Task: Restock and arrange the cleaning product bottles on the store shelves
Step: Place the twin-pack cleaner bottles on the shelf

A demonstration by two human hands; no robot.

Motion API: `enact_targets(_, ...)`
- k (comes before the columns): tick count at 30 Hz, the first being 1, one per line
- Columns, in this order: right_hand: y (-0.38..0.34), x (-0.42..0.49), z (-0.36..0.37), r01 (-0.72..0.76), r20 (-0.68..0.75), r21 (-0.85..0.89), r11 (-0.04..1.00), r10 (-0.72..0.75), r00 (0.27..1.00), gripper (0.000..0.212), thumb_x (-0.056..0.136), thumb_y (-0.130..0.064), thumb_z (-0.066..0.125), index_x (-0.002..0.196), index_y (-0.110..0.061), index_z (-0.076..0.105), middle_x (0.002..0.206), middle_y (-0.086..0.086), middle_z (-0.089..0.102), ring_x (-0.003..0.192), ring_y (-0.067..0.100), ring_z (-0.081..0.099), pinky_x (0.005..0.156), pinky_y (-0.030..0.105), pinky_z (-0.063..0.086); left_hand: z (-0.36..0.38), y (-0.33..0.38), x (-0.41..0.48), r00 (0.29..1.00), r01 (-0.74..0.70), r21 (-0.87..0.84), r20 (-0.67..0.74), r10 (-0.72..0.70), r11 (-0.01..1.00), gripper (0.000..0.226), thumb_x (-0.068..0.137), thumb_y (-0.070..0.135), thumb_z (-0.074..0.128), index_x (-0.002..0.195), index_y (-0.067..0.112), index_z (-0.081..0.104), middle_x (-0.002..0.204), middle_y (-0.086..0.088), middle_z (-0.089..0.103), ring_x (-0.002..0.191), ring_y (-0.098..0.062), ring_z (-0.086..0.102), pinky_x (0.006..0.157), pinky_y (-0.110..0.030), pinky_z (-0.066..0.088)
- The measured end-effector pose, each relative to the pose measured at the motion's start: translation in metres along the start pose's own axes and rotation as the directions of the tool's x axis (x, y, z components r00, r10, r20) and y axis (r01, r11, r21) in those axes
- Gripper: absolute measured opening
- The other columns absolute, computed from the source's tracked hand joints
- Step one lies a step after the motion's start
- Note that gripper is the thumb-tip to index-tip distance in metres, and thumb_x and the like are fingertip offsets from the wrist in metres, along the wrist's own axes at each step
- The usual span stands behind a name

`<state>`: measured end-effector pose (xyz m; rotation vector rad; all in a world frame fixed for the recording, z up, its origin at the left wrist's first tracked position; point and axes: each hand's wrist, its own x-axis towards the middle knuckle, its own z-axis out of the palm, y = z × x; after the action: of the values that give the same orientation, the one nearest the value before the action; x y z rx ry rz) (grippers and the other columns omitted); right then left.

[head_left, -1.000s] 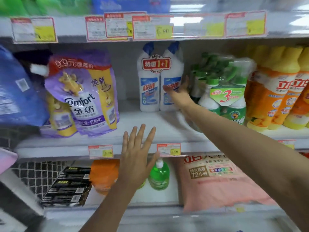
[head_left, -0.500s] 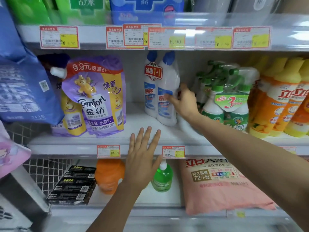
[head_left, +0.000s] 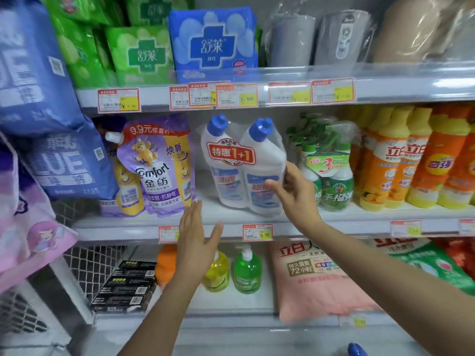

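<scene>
A shrink-wrapped twin pack of white bottles with blue caps point(head_left: 231, 170) stands tilted on the middle shelf point(head_left: 128, 227), a red "1+1" label across it. My right hand point(head_left: 293, 191) grips the pack's right bottle from the side, thumb across its front label. My left hand point(head_left: 195, 235) hovers with straight fingers in front of the shelf edge, just below and left of the pack, touching nothing. A blue cap point(head_left: 357, 350) shows at the bottom edge of the view.
Purple Comfort refill pouches point(head_left: 159, 165) stand left of the pack, a green spray-bottle bundle point(head_left: 326, 173) right of it, then orange and yellow bottles point(head_left: 411, 160). Below sit yellow point(head_left: 217, 271) and green pump bottles point(head_left: 247, 273), black boxes point(head_left: 123, 286) and a pink bag point(head_left: 316, 283).
My right hand has closed round the twin pack and pulled it forward toward the shelf's front, tilting it. My left hand has turned edge-on and risen slightly. The camera moved closer and tipped up.
</scene>
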<state>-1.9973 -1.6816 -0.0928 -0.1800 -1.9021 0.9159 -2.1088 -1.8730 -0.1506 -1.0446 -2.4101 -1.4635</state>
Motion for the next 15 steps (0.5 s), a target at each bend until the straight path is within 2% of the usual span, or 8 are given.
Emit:
enact_targets(3,-0.021,-0.005,-0.019,0.023,0.011,0.066,0.998,-0.024,1.0,0.038,0.092,-0.026,0.067,0.125,-0.01,0.058,0.109,0.003,0.072,0.099,0.021,0.07,0.083,0.052,0.056,-0.016,0.019,0.004,0.996,0.071,-0.237,-0.041,-0.083,0.969,0.068,0.094,0.031,0.062,0.153,0.025,0.029,0.155,0.008,0.032,0.142,-0.008,0.028,0.12,-0.034,0.021)
enact_targets(5,-0.035,-0.003,-0.035,0.025,0.051,0.14,0.99,-0.033,0.998,0.037,0.094,-0.017,0.065,0.129,-0.005,0.056,0.115,0.006,0.07,0.106,0.02,0.068,0.088,0.047,0.057,-0.023,0.035,0.006,0.997,0.044,-0.343,-0.048,-0.064,0.938,0.072,0.09,0.033,0.066,0.152,0.028,0.03,0.15,0.018,0.034,0.134,0.003,0.033,0.116,-0.029,0.026)
enact_targets(7,-0.05,-0.004,-0.053,-0.021,0.119,0.245,0.969,-0.008,0.993,0.036,0.095,-0.008,0.061,0.13,-0.002,0.054,0.119,0.011,0.069,0.11,0.022,0.068,0.09,0.038,0.057,-0.026,0.053,0.003,1.0,0.018,-0.4,0.007,-0.016,0.916,0.076,0.086,0.038,0.067,0.152,0.031,0.029,0.152,0.021,0.034,0.136,0.005,0.032,0.112,-0.023,0.028)
enact_targets(9,-0.061,-0.011,-0.068,-0.084,0.188,0.314,0.946,0.025,0.982,0.036,0.093,-0.005,0.06,0.129,-0.002,0.054,0.118,0.014,0.07,0.109,0.023,0.069,0.087,0.032,0.057,-0.025,0.068,-0.004,0.995,0.026,-0.458,0.098,0.022,0.889,0.067,0.081,0.037,0.068,0.143,0.031,0.041,0.138,0.025,0.053,0.128,0.008,0.045,0.102,-0.014,0.038)
enact_targets(10,-0.065,-0.017,-0.075,-0.12,0.21,0.329,0.937,0.051,0.976,0.036,0.092,-0.006,0.06,0.127,-0.002,0.055,0.117,0.014,0.071,0.107,0.023,0.069,0.085,0.03,0.057,-0.024,0.075,-0.011,0.991,0.049,-0.5,0.135,0.022,0.864,0.057,0.079,0.034,0.069,0.132,0.03,0.049,0.124,0.024,0.063,0.118,0.007,0.055,0.092,-0.012,0.045)
enact_targets(12,-0.068,-0.029,-0.088,-0.219,0.236,0.354,0.909,0.14,0.962,0.038,0.09,-0.009,0.061,0.126,-0.004,0.053,0.109,0.013,0.074,0.099,0.024,0.072,0.078,0.03,0.058,-0.015,0.083,-0.026,0.987,0.111,-0.569,0.158,-0.024,0.815,0.045,0.073,0.03,0.071,0.116,0.028,0.057,0.108,0.017,0.072,0.104,-0.005,0.067,0.081,-0.018,0.054)
enact_targets(15,-0.072,-0.046,-0.11,-0.383,0.25,0.393,0.836,0.303,0.92,0.046,0.09,-0.01,0.063,0.129,-0.007,0.04,0.096,0.009,0.076,0.084,0.02,0.075,0.064,0.025,0.057,-0.002,0.098,-0.053,0.974,0.216,-0.623,0.191,-0.121,0.752,0.041,0.07,0.034,0.071,0.109,0.024,0.062,0.102,0.006,0.075,0.1,-0.02,0.071,0.084,-0.037,0.057)
